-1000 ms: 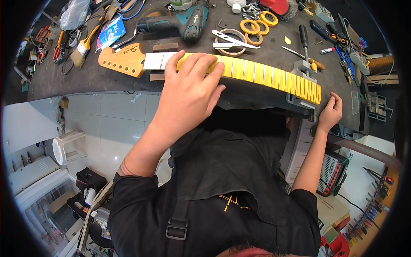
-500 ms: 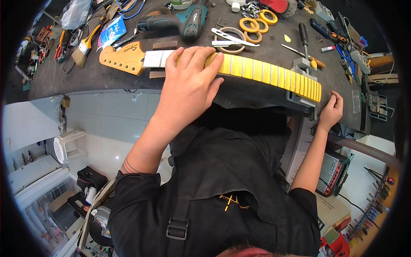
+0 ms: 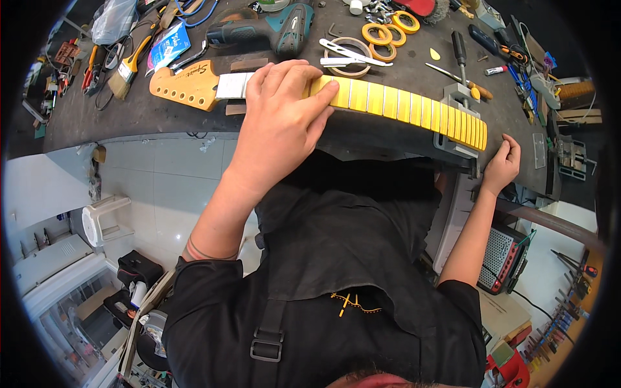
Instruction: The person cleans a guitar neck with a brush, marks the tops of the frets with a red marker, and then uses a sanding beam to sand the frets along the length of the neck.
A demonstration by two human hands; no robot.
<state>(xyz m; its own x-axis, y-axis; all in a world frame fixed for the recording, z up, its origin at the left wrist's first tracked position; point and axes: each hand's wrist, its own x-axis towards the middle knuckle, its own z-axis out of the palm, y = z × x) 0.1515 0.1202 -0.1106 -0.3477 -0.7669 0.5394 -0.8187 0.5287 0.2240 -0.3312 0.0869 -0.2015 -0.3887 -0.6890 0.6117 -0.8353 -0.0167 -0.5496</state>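
A guitar neck (image 3: pixel 394 105) with a wooden headstock (image 3: pixel 187 88) lies across the front of the dark workbench. Yellow tape covers its fretboard between the metal frets; the part near the headstock is whitish. My left hand (image 3: pixel 281 110) is over the neck at the border of the yellow part, fingertips bent at the far edge and index finger on the tape. Its palm hides that stretch. A grey metal clamp (image 3: pixel 458 94) sits at the neck's right end. Beside that end, my right hand (image 3: pixel 502 167) rests on the bench edge, fingers curled, their inside hidden.
Behind the neck are a teal-and-black power drill (image 3: pixel 291 29), yellow tape rolls (image 3: pixel 406 21), a larger tan roll under a white-handled blade (image 3: pixel 356 52), and a screwdriver (image 3: pixel 458 52). A paintbrush (image 3: pixel 126 74) lies at left. A white stool (image 3: pixel 97 222) stands below.
My left hand has shifted slightly left along the neck, and its fingers have drawn closer together. My right hand stays at the bench edge.
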